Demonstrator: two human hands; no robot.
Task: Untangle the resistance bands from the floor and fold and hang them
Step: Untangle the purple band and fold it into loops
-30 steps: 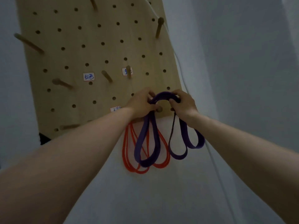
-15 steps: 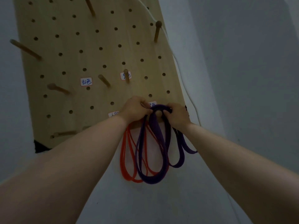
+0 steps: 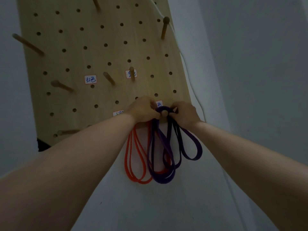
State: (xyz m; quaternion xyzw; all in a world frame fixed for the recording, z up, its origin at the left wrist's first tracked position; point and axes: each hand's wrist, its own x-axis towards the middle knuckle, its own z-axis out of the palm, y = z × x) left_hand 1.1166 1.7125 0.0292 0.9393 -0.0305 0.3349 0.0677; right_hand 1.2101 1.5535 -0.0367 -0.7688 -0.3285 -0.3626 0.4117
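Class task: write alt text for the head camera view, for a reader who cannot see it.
A person's left hand and right hand grip a folded purple rubber resistance band draped over a round wooden peg low on a pale wooden pegboard. A looped orange rubber band hangs just to its left, partly behind it.
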